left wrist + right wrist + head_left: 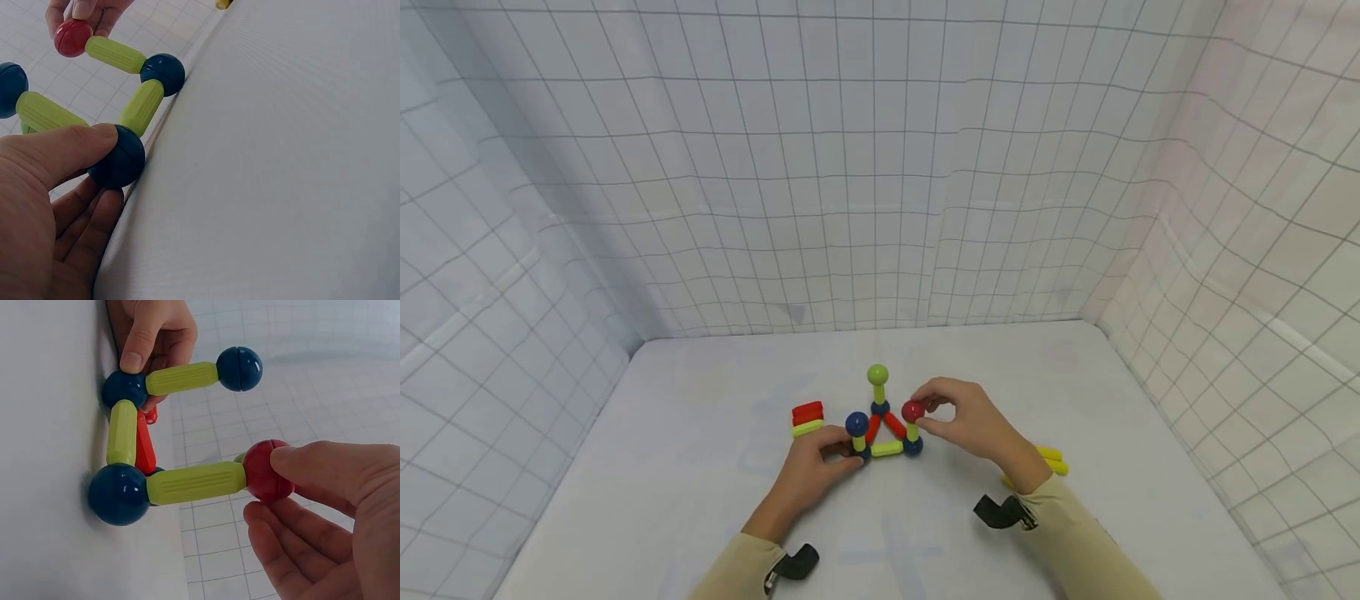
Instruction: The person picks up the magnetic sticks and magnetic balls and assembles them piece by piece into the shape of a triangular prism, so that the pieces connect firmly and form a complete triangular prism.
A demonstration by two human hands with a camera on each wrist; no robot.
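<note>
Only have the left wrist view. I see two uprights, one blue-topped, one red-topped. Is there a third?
Observer: Yes. In the head view a third upright stands at the back, with a green ball on top.
Operator: What ties its foot to the front?
Observer: Two red base rods, splaying from the blue foot ball to the two front corner balls.
Operator: Any loose rods near the left hand?
Observer: Yes. Head view shows two loose red rods and a loose yellow-green rod lying side by side just beyond it.
</note>
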